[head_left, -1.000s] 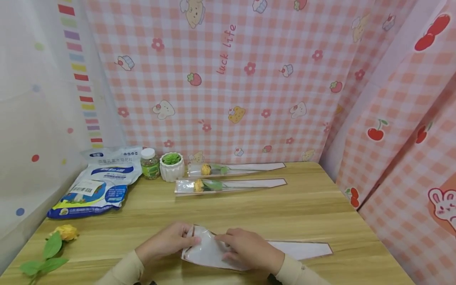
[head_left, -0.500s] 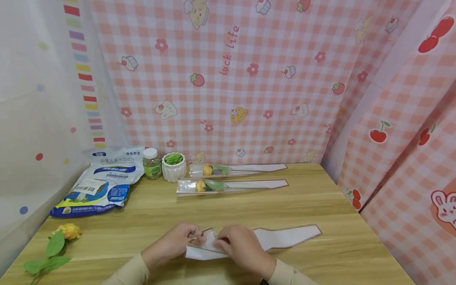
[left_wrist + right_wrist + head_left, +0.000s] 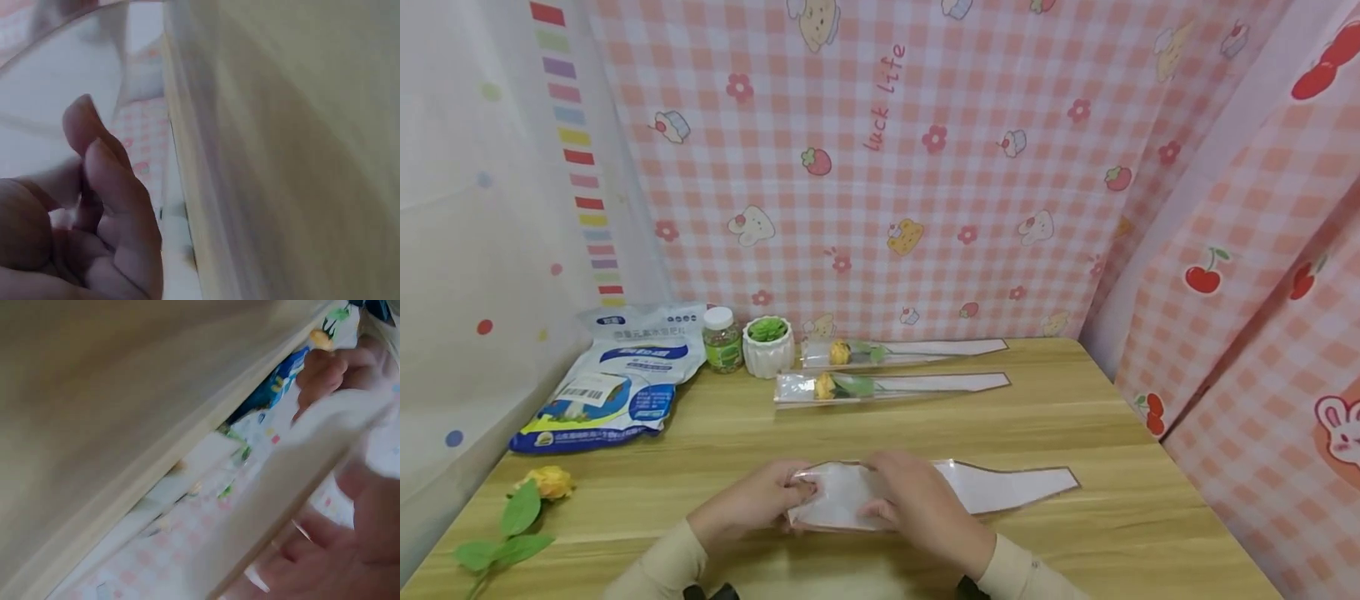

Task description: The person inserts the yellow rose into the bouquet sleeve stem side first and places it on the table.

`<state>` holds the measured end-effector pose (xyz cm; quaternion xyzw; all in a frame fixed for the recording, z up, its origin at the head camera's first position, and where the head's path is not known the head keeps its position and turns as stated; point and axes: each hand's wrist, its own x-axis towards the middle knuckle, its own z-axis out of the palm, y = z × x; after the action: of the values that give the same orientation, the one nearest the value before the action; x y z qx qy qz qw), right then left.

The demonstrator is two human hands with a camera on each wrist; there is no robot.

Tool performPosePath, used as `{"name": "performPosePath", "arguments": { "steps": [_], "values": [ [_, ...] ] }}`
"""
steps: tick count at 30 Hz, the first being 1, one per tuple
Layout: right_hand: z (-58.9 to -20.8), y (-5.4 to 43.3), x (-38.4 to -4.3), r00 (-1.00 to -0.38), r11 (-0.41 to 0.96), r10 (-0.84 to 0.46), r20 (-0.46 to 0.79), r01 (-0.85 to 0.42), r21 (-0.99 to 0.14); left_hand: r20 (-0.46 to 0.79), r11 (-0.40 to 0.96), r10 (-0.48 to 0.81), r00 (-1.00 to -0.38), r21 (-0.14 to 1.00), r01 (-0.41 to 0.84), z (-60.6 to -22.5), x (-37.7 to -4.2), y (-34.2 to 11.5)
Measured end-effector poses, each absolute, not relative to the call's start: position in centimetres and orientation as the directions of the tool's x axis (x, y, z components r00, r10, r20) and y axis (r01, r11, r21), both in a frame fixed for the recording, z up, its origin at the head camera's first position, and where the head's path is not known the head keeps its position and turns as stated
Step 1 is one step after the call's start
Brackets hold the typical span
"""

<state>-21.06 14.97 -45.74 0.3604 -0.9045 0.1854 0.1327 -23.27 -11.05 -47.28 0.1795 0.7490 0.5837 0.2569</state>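
Observation:
A flower sleeve (image 3: 1011, 490), white with clear film and a brown border, is held low over the front of the table in the head view. Its wide left end is pinched by my left hand (image 3: 752, 500), thumb on top; the left wrist view shows this hand (image 3: 106, 206) with curled fingers and film by the thumb. My right hand (image 3: 925, 508) grips the sleeve's middle across its width, thumb at the near edge, fingers toward the far one. The right wrist view is blurred, with the right hand (image 3: 325, 550) along the sleeve's edge. I see no flower inside the sleeve.
A loose yellow rose (image 3: 550, 483) with green leaves lies at the left front. Two sleeved yellow roses (image 3: 824, 386) lie at the back. Beside them stand a white succulent pot (image 3: 767, 354), a white-capped jar (image 3: 722, 342) and a blue-white bag (image 3: 610, 379). Checked cloth (image 3: 865, 275) hangs behind.
The sleeve was tilted and bunched between my hands half a second ago; now it is spread flatter. My right hand has changed its hold, its thumb and fingers further apart.

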Motion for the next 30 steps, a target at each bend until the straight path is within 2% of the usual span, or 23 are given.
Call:
{"name": "performPosePath", "arguments": {
  "steps": [4,11,16,19,22,27,30],
  "values": [
    [-45.8,15.5,-21.5,-0.735,0.670,-0.621,0.273,-0.678,-0.302,-0.237,0.209,0.575,-0.783,0.968,-0.139,-47.1,-23.6,-11.7],
    [-45.8,15.1,-21.2,-0.741,0.629,-0.598,0.306,-0.670,-0.394,-0.228,0.083,0.613,-0.756,0.971,-0.226,-46.6,-23.0,-11.1],
    [-45.8,14.9,-20.8,-0.727,0.618,-0.622,0.291,-0.684,-0.388,-0.203,0.001,0.625,-0.753,0.966,-0.259,-46.8,-22.8,-10.7],
    [-45.8,14.8,-20.5,-0.717,0.610,-0.655,0.241,-0.689,-0.392,-0.178,-0.031,0.627,-0.759,0.967,-0.253,-46.9,-22.7,-10.5],
    [-45.8,14.8,-20.2,-0.707,0.617,-0.684,0.178,-0.691,-0.376,-0.174,-0.058,0.592,-0.787,0.965,-0.256,-46.9,-22.7,-10.3],
    [-46.0,15.0,-19.9,-0.679,0.639,-0.725,0.117,-0.726,-0.253,-0.201,-0.048,0.500,-0.842,0.965,-0.259,-46.8,-22.7,-10.1],
    [-46.1,15.2,-19.8,-0.671,0.650,-0.735,0.100,-0.739,-0.178,-0.156,0.037,0.449,-0.880,0.987,-0.157,-46.8,-22.7,-10.1]
  ]
}}
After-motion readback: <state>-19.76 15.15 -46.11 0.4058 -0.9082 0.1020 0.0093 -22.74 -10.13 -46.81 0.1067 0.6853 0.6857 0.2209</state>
